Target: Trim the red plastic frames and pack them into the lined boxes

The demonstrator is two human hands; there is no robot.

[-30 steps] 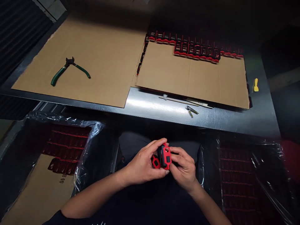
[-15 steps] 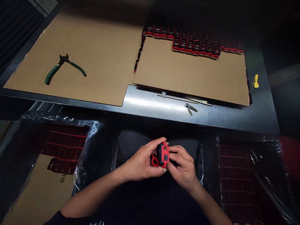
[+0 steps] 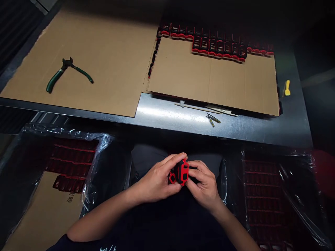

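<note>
Between my hands, above my lap, is a red-and-black plastic part point(image 3: 184, 173) with square openings in its red face. My left hand point(image 3: 162, 179) is closed on it, fingers over its top and thumb beneath. A second red-and-black piece point(image 3: 172, 177) shows inside the left palm; whether the two are joined I cannot tell. My right hand point(image 3: 204, 184) is closed at the part's right side, its fingertips pressed against the edge.
Green-handled pliers point(image 3: 67, 69) lie on a cardboard sheet point(image 3: 110, 62). Rows of similar parts point(image 3: 220, 47) sit on another cardboard point(image 3: 183, 73). Small metal pliers point(image 3: 213, 119), a stick point(image 3: 193, 107) and a yellow tool point(image 3: 287, 88) are nearby. Plastic-lined boxes flank me.
The part has turned slightly in my hands, and its round opening no longer looks the same. The view has shifted a little; both hands keep their hold.
</note>
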